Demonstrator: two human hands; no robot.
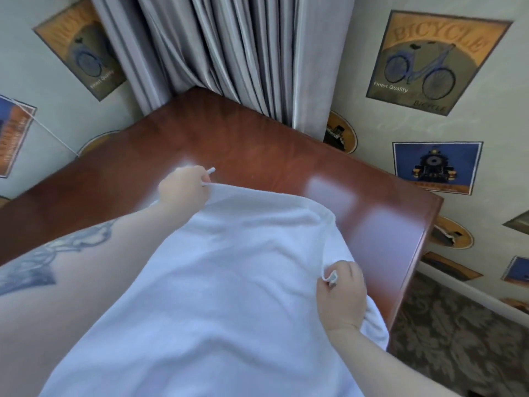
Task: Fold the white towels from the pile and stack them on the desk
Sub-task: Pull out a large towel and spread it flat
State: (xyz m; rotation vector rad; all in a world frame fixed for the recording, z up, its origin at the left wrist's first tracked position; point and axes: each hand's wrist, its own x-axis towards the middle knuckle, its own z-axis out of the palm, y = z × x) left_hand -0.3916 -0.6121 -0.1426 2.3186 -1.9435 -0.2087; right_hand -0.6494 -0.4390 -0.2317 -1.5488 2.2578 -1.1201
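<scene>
Spreading step. I am holding one towel (223,267) over the desk (257,156), far edge leading. My left hand (183,187) is pinching the far left corner, fingers curled tight on the cloth; a small tag or hem end is poking out past the knuckles. My right hand (340,296) is gripping the right edge, thumb and fingers clamped on a bunched fold, nearer the desk's right rim. The towel is draping from both grips back toward me and running out of view at the bottom, so I cannot tell how much is hanging off the desk's near side. The far right corner is sagging and rolled under, probably touching the wood.

No folded stack is showing on the desk, and the pile is not in view; I am judging the task as early.

Next move, as I am reading it: lay the cloth flat on the desk, smooth the rolled right corner, then bring one edge across onto the opposite one with corners matched. Risk: the slack right side is making an uneven fold.
</scene>
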